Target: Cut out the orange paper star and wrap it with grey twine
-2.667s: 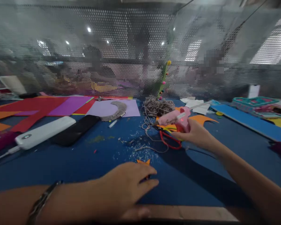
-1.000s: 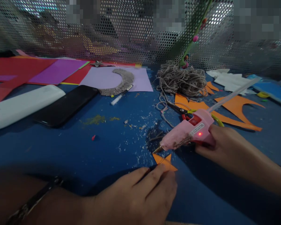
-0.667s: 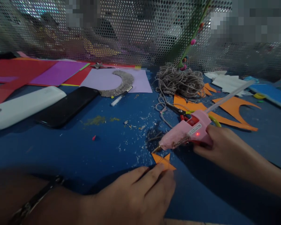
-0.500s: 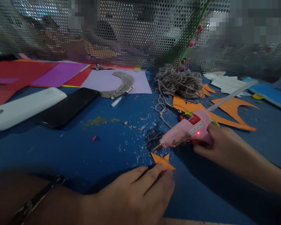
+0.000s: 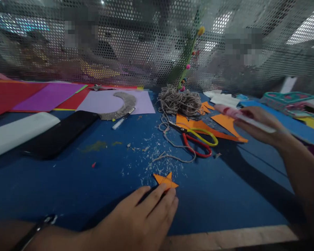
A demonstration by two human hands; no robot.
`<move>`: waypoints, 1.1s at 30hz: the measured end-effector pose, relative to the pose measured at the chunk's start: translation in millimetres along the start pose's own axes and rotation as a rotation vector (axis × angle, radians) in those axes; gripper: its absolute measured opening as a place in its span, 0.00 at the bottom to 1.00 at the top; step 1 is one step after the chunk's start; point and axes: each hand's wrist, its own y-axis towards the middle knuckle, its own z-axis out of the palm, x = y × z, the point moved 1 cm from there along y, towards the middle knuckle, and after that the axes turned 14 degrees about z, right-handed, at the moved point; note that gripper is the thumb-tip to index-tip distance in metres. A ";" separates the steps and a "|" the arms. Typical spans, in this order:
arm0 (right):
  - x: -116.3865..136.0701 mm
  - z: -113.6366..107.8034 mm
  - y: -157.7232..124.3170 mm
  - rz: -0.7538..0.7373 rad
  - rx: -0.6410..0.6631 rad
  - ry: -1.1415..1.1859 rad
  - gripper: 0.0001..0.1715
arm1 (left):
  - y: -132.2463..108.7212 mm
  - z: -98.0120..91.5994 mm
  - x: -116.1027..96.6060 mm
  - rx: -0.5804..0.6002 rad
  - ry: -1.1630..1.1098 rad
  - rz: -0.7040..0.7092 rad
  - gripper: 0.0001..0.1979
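Observation:
My left hand (image 5: pixel 143 216) lies near the front edge of the blue table (image 5: pixel 68 181), its fingertips pressing down on a small orange paper star (image 5: pixel 164 180). My right hand (image 5: pixel 261 125) is raised at the right, blurred by motion, closed round the pink glue gun (image 5: pixel 231 112), whose clear glue stick points right. Red and yellow scissors (image 5: pixel 197 139) lie between the two hands, on top of orange paper offcuts (image 5: pixel 225 122).
A tangle of grey twine (image 5: pixel 179 101) sits by the perforated screen (image 5: pixel 146 42). A black phone (image 5: pixel 60 134) and a white case (image 5: pixel 15 130) lie left. Coloured sheets (image 5: pixel 49 99) and a glittery crescent (image 5: pixel 120 106) are behind. People sit beyond the screen.
My right hand has lifted the glue gun away from the star and swung it up and to the right. The scissors are now uncovered. My left hand stays on the star.

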 end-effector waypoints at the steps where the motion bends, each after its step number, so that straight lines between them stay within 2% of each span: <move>1: -5.7 2.9 0.5 -0.006 0.035 -0.090 0.15 | -0.6 -0.2 -0.7 -0.014 0.016 0.004 0.19; 5: -12.9 7.6 0.6 -0.006 0.085 -0.133 0.09 | -0.6 -4.5 -5.1 0.006 0.076 -0.015 0.22; 8: -13.8 6.4 -1.6 0.020 0.121 -0.113 0.11 | 0.8 -8.5 -7.3 0.040 0.089 -0.059 0.21; 11: -15.6 2.1 -4.3 0.012 0.229 -0.060 0.11 | 2.1 -11.6 -8.3 0.056 0.075 -0.065 0.21; 13: -11.8 -4.9 -6.1 0.033 0.248 -0.020 0.08 | 2.7 -13.5 -8.7 0.071 0.057 -0.067 0.22; 16: 12.0 -19.5 -12.1 0.104 0.156 0.035 0.10 | 3.0 -16.1 -9.4 0.115 0.032 -0.059 0.22; 18: 40.8 -25.0 -20.0 0.056 0.133 0.168 0.11 | 2.8 -17.2 -9.7 0.131 0.024 -0.053 0.22; 20: 74.2 -21.6 -29.9 -0.153 0.253 0.285 0.11 | 2.4 -17.6 -9.4 0.123 0.025 -0.051 0.23; 22: 103.8 -9.9 -39.3 -0.420 0.432 0.287 0.10 | 1.8 -17.7 -8.2 0.099 0.023 -0.047 0.24; 24: 124.2 5.1 -44.8 -0.512 0.514 0.291 0.12 | 0.8 -18.3 -6.2 0.085 0.014 -0.051 0.25; 26: 137.0 19.1 -47.8 -0.565 0.523 0.322 0.15 | -0.8 -20.0 -4.1 0.089 0.004 -0.050 0.25; 28: 144.9 29.9 -50.3 -0.603 0.523 0.367 0.13 | -3.0 -22.1 -2.6 0.110 -0.010 -0.037 0.25; 33: 153.3 44.6 -56.7 -0.534 0.550 0.510 0.04 | -9.4 -23.9 -0.2 0.130 -0.049 -0.043 0.22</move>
